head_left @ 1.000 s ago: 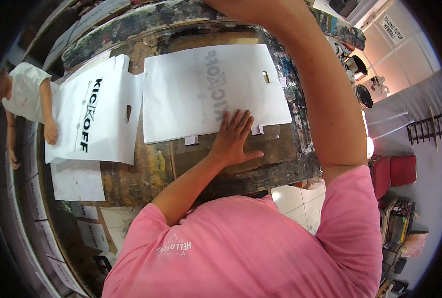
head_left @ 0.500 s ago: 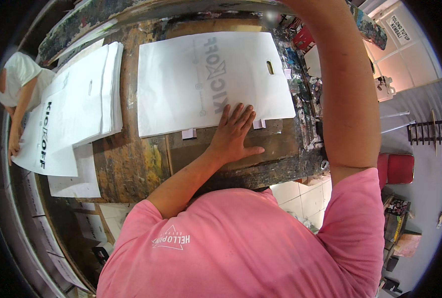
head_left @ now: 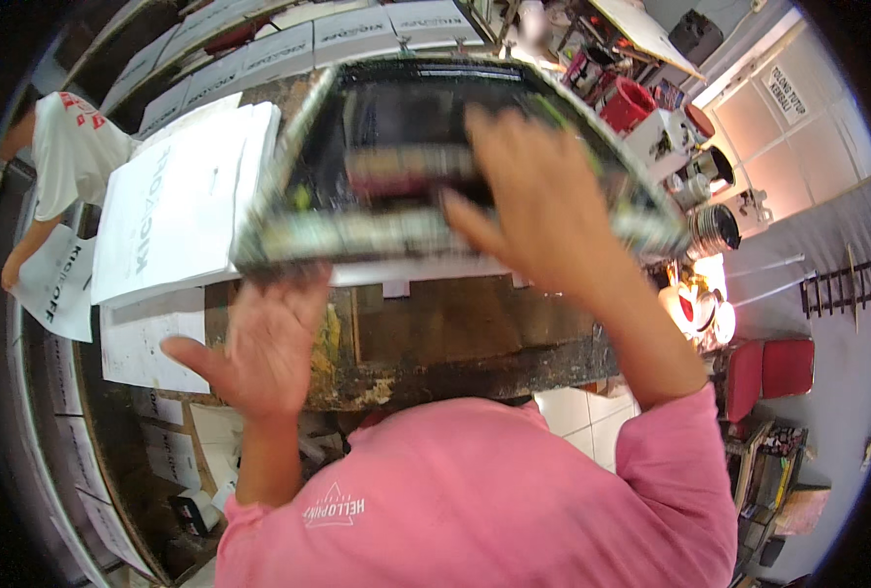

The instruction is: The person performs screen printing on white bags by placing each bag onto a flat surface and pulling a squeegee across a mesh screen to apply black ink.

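Note:
A dark-meshed screen-printing frame [head_left: 357,233] lies tilted or low over the table, blurred by motion. Just a strip of the white bags [head_left: 426,269] shows below its near edge. My left hand [head_left: 271,343] is palm up at the frame's near left corner, thumb spread wide, fingertips reaching under or against that corner. Over the mesh is my right hand [head_left: 543,196], smeared, with thumb and fingers apart. A squeegee-like bar [head_left: 406,169] rests inside the frame, its right end close to that hand; I cannot tell whether they touch.
To the left stands a stack of white printed bags [head_left: 181,206]. Beyond it a person [head_left: 78,147] in a white shirt holds a printed bag [head_left: 58,284]. Red containers and tins [head_left: 710,230] crowd the right side. A red chair [head_left: 769,372] stands at lower right.
The frame has come down over the white bags. My left hand has left the bags, moved left and turned palm up. My right arm has dropped from overhead onto the frame area.

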`<state>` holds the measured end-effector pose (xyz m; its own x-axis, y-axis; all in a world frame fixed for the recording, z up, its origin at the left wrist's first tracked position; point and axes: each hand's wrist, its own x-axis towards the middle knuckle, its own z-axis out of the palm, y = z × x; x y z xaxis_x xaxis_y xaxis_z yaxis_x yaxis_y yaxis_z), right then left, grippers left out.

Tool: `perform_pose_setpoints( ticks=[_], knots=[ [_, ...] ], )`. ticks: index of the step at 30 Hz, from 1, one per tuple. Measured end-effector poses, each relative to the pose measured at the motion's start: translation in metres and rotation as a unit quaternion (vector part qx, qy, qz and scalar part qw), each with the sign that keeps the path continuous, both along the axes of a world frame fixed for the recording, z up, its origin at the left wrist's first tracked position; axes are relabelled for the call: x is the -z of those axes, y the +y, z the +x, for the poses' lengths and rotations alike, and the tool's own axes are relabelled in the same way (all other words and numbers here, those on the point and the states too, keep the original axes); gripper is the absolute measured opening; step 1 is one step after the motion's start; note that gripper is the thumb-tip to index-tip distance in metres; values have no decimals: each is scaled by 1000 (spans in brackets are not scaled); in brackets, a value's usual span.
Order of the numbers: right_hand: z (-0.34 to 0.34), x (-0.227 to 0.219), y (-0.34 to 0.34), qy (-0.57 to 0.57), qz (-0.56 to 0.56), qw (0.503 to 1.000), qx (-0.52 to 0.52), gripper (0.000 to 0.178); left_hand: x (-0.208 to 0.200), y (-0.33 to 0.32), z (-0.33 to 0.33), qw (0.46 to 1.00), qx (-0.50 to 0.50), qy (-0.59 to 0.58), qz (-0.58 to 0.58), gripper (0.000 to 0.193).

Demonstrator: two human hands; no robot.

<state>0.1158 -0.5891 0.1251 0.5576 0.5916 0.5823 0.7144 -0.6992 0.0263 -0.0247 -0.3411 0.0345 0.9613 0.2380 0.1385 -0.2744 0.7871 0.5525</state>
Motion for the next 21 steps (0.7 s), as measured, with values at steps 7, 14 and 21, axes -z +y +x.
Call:
perform_pose_setpoints(
  ticks=[7, 14, 21],
  knots=[
    [-59, 136, -8, 340, -60, 938, -35, 34, 106, 17, -43, 937, 100, 335, 13, 118],
    [-16, 181, 8, 254, -59, 965, -35, 52, 132, 10, -49, 935, 44, 349, 49, 114],
    [179, 207, 46, 162, -61, 985, -1, 35, 145, 15, -61, 935, 38, 347, 58, 116]
  ],
)
